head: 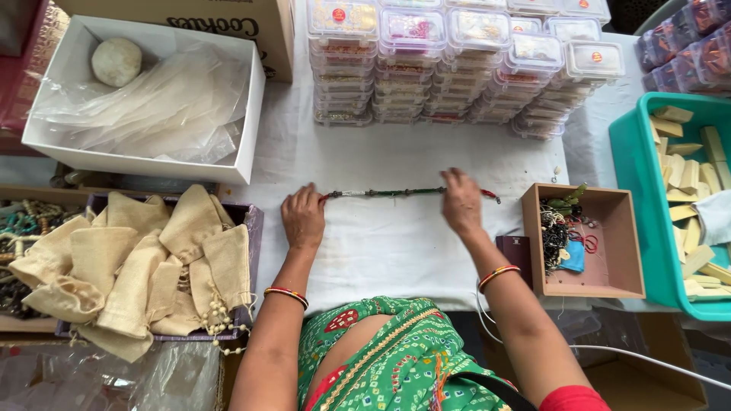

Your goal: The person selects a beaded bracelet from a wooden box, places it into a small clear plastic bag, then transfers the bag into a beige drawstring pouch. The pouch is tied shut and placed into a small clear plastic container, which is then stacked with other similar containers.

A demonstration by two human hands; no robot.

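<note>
We have a beaded thread band [392, 193] stretched flat across the white-covered desk [396, 251], in front of the stacks of clear lidded boxes [457, 61]; our left hand [303, 217] pinches its left end, grip closed on the cord near the red tip, and our right hand [461, 202] presses down on it near the right end, fingers together over the strand, with a short red tail showing just past them. The band therefore lies between the two grips, taut and nearly level, touching the cloth along its length. To do this well, we judge that both hands should keep an even, gentle pull, so the beads sit in one line and nothing twists; the pinch belongs on the cord, not on the ornaments. Just right of our right hand stands a small brown box [609, 274] of threads and trinkets; to the left lies a tray of cloth pouches [137, 266]; a teal bin [647, 228] of pale blocks sits at the far right.
</note>
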